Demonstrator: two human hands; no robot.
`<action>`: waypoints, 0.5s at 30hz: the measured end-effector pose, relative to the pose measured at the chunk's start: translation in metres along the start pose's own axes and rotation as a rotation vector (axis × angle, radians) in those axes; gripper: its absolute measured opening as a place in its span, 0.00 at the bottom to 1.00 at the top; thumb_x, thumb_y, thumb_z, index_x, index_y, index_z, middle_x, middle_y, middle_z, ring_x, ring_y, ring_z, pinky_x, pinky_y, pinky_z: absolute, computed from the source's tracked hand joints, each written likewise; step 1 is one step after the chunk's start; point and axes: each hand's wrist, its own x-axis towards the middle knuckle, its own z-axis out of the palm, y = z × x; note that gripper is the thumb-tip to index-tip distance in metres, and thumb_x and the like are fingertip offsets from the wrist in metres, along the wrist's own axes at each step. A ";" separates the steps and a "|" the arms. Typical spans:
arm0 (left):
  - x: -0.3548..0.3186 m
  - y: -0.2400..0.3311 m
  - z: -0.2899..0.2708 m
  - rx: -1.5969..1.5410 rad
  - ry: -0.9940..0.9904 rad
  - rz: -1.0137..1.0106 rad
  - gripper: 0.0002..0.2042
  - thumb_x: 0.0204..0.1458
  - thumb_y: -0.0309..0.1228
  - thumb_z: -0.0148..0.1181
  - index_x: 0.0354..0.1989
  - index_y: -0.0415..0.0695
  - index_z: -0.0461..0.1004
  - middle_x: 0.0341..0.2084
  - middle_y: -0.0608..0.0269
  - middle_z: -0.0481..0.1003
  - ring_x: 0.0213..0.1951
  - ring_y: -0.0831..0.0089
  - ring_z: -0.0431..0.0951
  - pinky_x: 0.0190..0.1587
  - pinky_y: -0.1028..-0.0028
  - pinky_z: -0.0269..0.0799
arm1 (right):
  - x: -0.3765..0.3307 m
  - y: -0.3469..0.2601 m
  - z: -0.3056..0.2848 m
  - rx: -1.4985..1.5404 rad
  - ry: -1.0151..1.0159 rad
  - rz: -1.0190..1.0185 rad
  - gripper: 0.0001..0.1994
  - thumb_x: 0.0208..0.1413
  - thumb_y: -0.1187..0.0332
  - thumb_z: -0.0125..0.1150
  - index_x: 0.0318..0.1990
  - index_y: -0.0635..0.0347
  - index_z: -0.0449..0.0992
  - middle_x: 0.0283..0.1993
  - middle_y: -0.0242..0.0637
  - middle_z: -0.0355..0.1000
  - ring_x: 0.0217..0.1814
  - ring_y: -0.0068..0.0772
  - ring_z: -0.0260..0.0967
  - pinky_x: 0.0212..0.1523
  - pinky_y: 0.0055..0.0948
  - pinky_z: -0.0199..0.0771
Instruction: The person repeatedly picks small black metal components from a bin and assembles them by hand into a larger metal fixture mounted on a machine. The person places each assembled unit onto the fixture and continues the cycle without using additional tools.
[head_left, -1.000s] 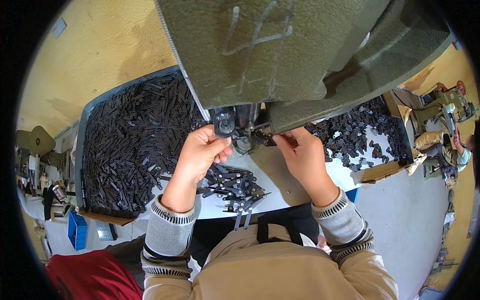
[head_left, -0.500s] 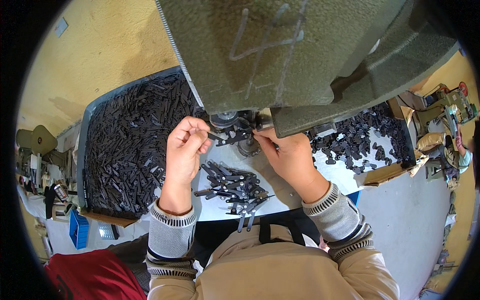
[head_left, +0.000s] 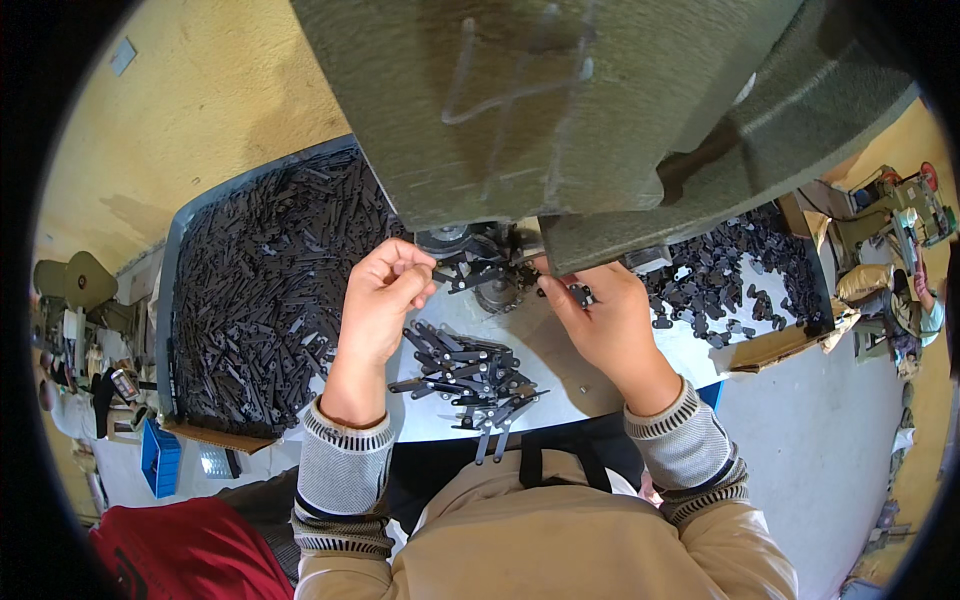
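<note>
Under the head of a big green machine (head_left: 480, 120), my left hand (head_left: 385, 295) is closed in a pinch at the near end of a black metal strip (head_left: 474, 279). That strip lies by the machine's round tooling (head_left: 497, 293); the exact grip is partly hidden by my fingers. On the tooling's other side, my right hand (head_left: 612, 315) is closed, with a small black metal plate (head_left: 581, 294) showing between its thumb and fingers. Just below, a loose pile of joined black strips (head_left: 465, 370) rests on the metal table (head_left: 560, 400), some overhanging its front edge.
At left stands a large bin (head_left: 165, 350) heaped with black strips. A cardboard-edged tray (head_left: 765, 350) of small black plates sits at right. The machine head hangs low over my hands. A blue crate (head_left: 158, 460) and red cloth (head_left: 195, 550) are at lower left.
My right hand has drawn back rightward from the tooling, and a small plate now shows in its fingers. My left hand has shifted slightly right, toward the tooling.
</note>
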 end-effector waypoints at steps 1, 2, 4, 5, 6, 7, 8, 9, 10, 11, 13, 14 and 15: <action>0.000 0.000 -0.001 0.024 -0.005 -0.012 0.03 0.51 0.19 0.54 0.32 0.38 0.73 0.22 0.67 0.72 0.23 0.83 0.68 0.26 0.83 0.62 | -0.001 0.001 -0.002 -0.013 0.020 -0.011 0.07 0.48 0.73 0.65 0.36 0.60 0.79 0.29 0.40 0.75 0.30 0.37 0.73 0.30 0.29 0.72; 0.001 -0.001 -0.002 0.060 -0.001 -0.033 0.03 0.51 0.19 0.54 0.32 0.38 0.73 0.22 0.67 0.72 0.23 0.83 0.68 0.26 0.83 0.62 | -0.002 0.003 -0.004 -0.031 0.041 -0.023 0.06 0.48 0.72 0.65 0.35 0.60 0.79 0.27 0.41 0.75 0.28 0.37 0.73 0.27 0.28 0.71; 0.001 -0.002 -0.002 0.050 -0.003 -0.039 0.03 0.51 0.19 0.53 0.32 0.37 0.73 0.22 0.67 0.71 0.23 0.82 0.69 0.26 0.83 0.62 | -0.007 0.004 -0.009 0.028 0.039 0.069 0.05 0.49 0.74 0.65 0.34 0.61 0.78 0.28 0.39 0.74 0.29 0.34 0.73 0.28 0.26 0.72; 0.001 -0.003 -0.002 0.051 -0.001 -0.047 0.03 0.51 0.19 0.53 0.32 0.37 0.73 0.22 0.68 0.71 0.23 0.82 0.69 0.26 0.83 0.62 | -0.010 0.005 -0.011 0.046 0.038 0.120 0.05 0.49 0.75 0.64 0.34 0.61 0.78 0.28 0.39 0.74 0.29 0.33 0.73 0.28 0.26 0.72; 0.002 -0.004 -0.002 0.053 0.000 -0.050 0.03 0.51 0.19 0.53 0.33 0.37 0.73 0.22 0.68 0.71 0.24 0.82 0.69 0.26 0.83 0.63 | -0.013 0.005 -0.013 0.072 0.031 0.131 0.05 0.49 0.75 0.64 0.35 0.62 0.78 0.29 0.39 0.73 0.29 0.32 0.73 0.29 0.25 0.72; 0.002 -0.005 -0.002 0.056 0.000 -0.054 0.03 0.51 0.19 0.53 0.33 0.38 0.72 0.22 0.68 0.71 0.24 0.82 0.69 0.26 0.83 0.63 | -0.017 0.006 -0.016 0.088 0.024 0.149 0.05 0.49 0.76 0.64 0.35 0.62 0.78 0.29 0.38 0.73 0.29 0.32 0.73 0.29 0.25 0.72; 0.002 -0.006 -0.003 0.058 0.002 -0.055 0.04 0.51 0.19 0.53 0.34 0.38 0.72 0.22 0.68 0.71 0.24 0.82 0.69 0.26 0.83 0.63 | -0.021 0.006 -0.019 0.105 0.016 0.167 0.06 0.49 0.77 0.63 0.35 0.62 0.78 0.30 0.38 0.73 0.29 0.31 0.73 0.30 0.25 0.73; 0.002 -0.006 -0.003 0.042 0.005 -0.068 0.04 0.51 0.20 0.53 0.35 0.38 0.72 0.22 0.68 0.71 0.24 0.82 0.69 0.26 0.83 0.63 | -0.023 0.006 -0.020 0.096 0.015 0.157 0.05 0.50 0.78 0.62 0.36 0.63 0.78 0.30 0.39 0.73 0.28 0.31 0.72 0.30 0.24 0.73; 0.002 -0.007 -0.003 0.025 0.010 -0.075 0.05 0.51 0.20 0.53 0.36 0.39 0.71 0.23 0.69 0.71 0.24 0.82 0.69 0.26 0.83 0.63 | -0.027 0.005 -0.021 0.100 0.004 0.160 0.05 0.50 0.78 0.62 0.35 0.63 0.78 0.30 0.39 0.73 0.28 0.31 0.72 0.30 0.24 0.73; 0.003 -0.007 -0.003 0.012 0.023 -0.091 0.05 0.51 0.20 0.53 0.36 0.39 0.71 0.23 0.69 0.71 0.24 0.82 0.70 0.27 0.83 0.64 | -0.029 0.005 -0.022 0.104 -0.006 0.161 0.05 0.49 0.78 0.62 0.35 0.63 0.78 0.30 0.38 0.73 0.28 0.31 0.72 0.30 0.24 0.73; 0.004 -0.007 -0.004 0.003 0.014 -0.096 0.06 0.51 0.21 0.54 0.37 0.40 0.70 0.23 0.69 0.71 0.24 0.82 0.70 0.27 0.84 0.64 | -0.032 0.005 -0.023 0.089 -0.052 0.164 0.05 0.49 0.77 0.63 0.35 0.63 0.77 0.30 0.38 0.73 0.28 0.32 0.72 0.30 0.25 0.73; 0.003 -0.006 -0.004 0.012 0.026 -0.119 0.06 0.51 0.22 0.55 0.37 0.41 0.70 0.23 0.69 0.71 0.25 0.82 0.70 0.27 0.84 0.64 | -0.033 0.004 -0.024 0.081 -0.069 0.171 0.05 0.49 0.76 0.63 0.34 0.63 0.77 0.30 0.38 0.73 0.28 0.33 0.73 0.30 0.25 0.73; 0.003 -0.005 -0.005 -0.039 -0.008 -0.090 0.06 0.51 0.22 0.55 0.37 0.41 0.70 0.23 0.69 0.71 0.25 0.83 0.70 0.27 0.84 0.63 | -0.033 0.004 -0.024 0.074 -0.085 0.178 0.05 0.49 0.76 0.63 0.34 0.62 0.77 0.30 0.38 0.73 0.29 0.33 0.73 0.31 0.25 0.74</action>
